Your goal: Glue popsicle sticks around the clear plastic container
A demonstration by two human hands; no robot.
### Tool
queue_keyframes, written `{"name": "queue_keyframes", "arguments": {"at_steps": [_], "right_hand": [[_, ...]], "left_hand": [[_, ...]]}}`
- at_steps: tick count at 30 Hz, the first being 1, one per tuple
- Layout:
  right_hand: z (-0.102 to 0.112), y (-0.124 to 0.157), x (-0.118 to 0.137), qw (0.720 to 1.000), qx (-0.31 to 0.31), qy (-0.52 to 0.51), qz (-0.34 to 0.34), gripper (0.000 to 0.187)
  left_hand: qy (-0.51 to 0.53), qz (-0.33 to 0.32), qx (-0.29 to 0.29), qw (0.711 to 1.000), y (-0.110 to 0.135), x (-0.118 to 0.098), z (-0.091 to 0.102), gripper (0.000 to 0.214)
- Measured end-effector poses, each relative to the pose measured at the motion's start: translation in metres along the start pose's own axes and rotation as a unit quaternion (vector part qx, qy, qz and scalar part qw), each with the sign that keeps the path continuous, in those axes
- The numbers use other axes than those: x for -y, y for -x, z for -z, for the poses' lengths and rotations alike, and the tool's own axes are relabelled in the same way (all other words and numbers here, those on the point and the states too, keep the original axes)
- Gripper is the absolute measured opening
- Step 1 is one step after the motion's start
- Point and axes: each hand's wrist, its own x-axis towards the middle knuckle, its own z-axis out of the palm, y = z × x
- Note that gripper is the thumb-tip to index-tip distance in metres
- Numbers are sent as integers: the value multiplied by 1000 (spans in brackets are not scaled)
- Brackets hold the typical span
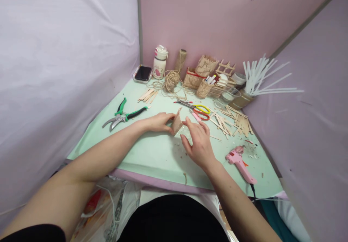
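Pinching the tilted piece [177, 123] by its left side in the left hand [160, 122], on or just over the table [154, 153]; holding the right hand [200, 140] half open at its right edge, contact unclear; probably light, stiff, brittle, best taken by the edges; working on pale green near loose sticks [241, 123], between pink and lilac walls [195, 20]

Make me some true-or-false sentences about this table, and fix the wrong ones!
1. The left hand holds a flat, tan, wooden-looking piece. True.
2. The pink plastic glue gun is in the right hand. False: it lies on the pale green table, apart from that hand.
3. The metal pruning shears with green-and-black handles lie open. True.
4. The long metal scissors have two blue handles. False: one handle is yellow, the other red.
5. The white cylindrical bottle stands left of the brown twine ball. True.
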Motion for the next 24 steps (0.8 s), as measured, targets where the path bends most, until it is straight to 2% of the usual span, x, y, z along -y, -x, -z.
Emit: {"name": "queue_keyframes", "arguments": {"at_steps": [2,4,8,10,15,19,24], "right_hand": [[-1,-1,-2,1000,-3,-14,-8,61],[-1,-3,-4,1000,-16,-16,-18,55],[5,-3,-1,994,-71,0,-83,25],[7,0,3,989,-54,-24,-133,14],[-6,13,13,956,73,-137,-250,24],[-22,20,17,927,86,-204,-303,30],[-30,24,23,908,87,-247,-327,34]], "left_hand": [[4,0,1,1000,0,1,0,63],[13,-3,-1,1000,0,1,0,67],[61,-7,-7,998,2,-2,3,74],[86,-9,-10,996,3,-4,5,74],[82,-17,-13,996,5,-7,7,68],[77,-24,-16,997,5,-7,6,65],[70,-25,-17,997,6,-7,6,67]]}}
